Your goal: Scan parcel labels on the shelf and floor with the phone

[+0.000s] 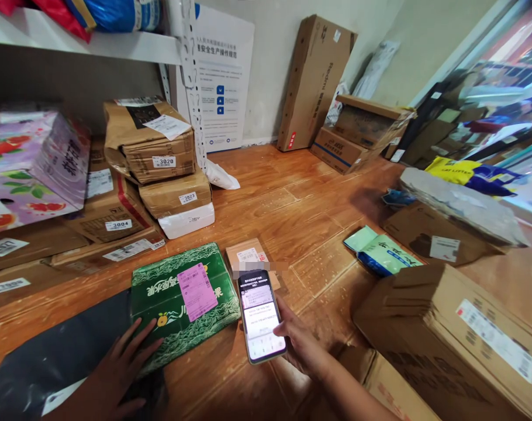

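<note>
My right hand (301, 342) is closed around a smartphone (261, 316) with a lit screen, held over the wooden floor. My left hand (117, 368) lies flat with its fingers spread, resting on the near edge of a green box (182, 301) that carries a pink label (196, 290). Under and to the left of that hand lies a black plastic parcel (51, 356). Just beyond the phone sits a small brown carton (247, 256) with a white label.
Numbered cartons (152, 152) are stacked under a white shelf (73, 38) on the left. Large cardboard boxes (459, 333) crowd the right. A green bag (380, 251) lies on the floor. More boxes (314, 82) lean on the far wall.
</note>
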`<state>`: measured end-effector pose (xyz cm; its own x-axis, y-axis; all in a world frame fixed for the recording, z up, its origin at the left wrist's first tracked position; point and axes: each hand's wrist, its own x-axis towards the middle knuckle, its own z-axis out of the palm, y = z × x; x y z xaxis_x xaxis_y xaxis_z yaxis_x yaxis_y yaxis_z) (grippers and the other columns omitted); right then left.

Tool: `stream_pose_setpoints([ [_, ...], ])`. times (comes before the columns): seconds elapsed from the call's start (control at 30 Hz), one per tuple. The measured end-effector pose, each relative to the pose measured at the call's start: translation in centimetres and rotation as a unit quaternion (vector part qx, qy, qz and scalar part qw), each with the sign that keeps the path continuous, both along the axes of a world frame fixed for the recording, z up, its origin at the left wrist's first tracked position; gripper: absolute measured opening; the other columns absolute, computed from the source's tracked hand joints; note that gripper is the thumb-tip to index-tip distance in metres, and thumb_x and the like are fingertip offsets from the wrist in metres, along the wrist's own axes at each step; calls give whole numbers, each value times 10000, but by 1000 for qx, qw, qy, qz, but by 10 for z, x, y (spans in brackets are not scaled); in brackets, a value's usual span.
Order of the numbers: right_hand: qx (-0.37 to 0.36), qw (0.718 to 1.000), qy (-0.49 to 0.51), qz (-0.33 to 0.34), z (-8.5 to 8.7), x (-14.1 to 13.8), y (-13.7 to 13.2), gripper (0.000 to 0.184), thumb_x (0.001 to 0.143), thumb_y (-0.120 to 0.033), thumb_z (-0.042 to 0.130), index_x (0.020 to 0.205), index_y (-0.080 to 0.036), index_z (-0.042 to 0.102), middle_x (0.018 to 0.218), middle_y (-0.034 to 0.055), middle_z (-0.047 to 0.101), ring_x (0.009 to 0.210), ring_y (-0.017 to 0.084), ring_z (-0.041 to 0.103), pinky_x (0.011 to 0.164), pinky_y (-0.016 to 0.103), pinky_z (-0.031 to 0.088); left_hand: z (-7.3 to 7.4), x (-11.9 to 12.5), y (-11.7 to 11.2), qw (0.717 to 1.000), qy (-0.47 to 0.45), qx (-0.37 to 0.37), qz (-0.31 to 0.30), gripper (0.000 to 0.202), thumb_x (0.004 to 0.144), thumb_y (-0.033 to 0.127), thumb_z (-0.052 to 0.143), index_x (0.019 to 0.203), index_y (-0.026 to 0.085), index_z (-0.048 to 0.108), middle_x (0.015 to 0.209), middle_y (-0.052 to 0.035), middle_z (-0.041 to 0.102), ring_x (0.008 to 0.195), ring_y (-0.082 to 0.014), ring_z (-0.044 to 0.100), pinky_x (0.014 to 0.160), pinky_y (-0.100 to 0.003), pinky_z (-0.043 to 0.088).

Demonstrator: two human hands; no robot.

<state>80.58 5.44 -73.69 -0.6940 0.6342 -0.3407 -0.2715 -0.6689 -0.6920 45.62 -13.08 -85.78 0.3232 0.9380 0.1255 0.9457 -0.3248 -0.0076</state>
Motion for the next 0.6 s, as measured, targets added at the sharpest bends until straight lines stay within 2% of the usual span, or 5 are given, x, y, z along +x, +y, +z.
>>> stream_pose_setpoints([
  [0.23, 12, 1000, -11, 8, 1, 3, -8, 720, 524, -85, 614, 1206, -264, 470, 1106, 57, 702, 1011, 321, 637, 899, 472, 413, -1, -5, 1, 1000, 5, -25, -11, 808, 725, 604, 576, 1427, 330, 284, 1532, -88, 210, 1355, -405, 220, 935, -550, 427],
  [0.3, 19, 1000, -20, 1, -1, 4, -10, 701, 542, -91, 646, 1198, -272, 474, 1115, 46, 696, 999, 299, 640, 870, 435, 426, 1, -5, 2, 1000, 2, -30, -8, 806, 735, 593, 575, 1432, 323, 275, 1533, -94, 203, 1359, -406, 211, 942, -554, 422],
  [0.43, 35, 998, -47, -39, -1, 1, -13, 542, 641, -207, 740, 1133, -263, 521, 1026, 20, 704, 872, 220, 649, 743, 324, 444, 5, -3, 3, 1000, 5, -13, -18, 823, 732, 585, 587, 1437, 298, 274, 1535, -106, 193, 1357, -411, 217, 930, -533, 440],
  [0.53, 36, 995, -69, -69, -1, -3, -14, 412, 718, -348, 735, 1072, -249, 549, 962, 17, 693, 769, 192, 632, 714, 325, 447, 5, -1, 3, 1000, 15, -10, -11, 860, 700, 574, 623, 1437, 298, 275, 1535, -98, 194, 1360, -406, 214, 935, -528, 442],
  [0.6, 40, 993, -75, -81, -2, -5, -16, 367, 738, -369, 726, 1042, -247, 562, 916, 3, 686, 732, 175, 617, 723, 325, 446, 3, 1, 2, 1000, 7, -12, -4, 837, 709, 549, 622, 1433, 304, 283, 1534, -91, 202, 1361, -406, 212, 937, -534, 438],
])
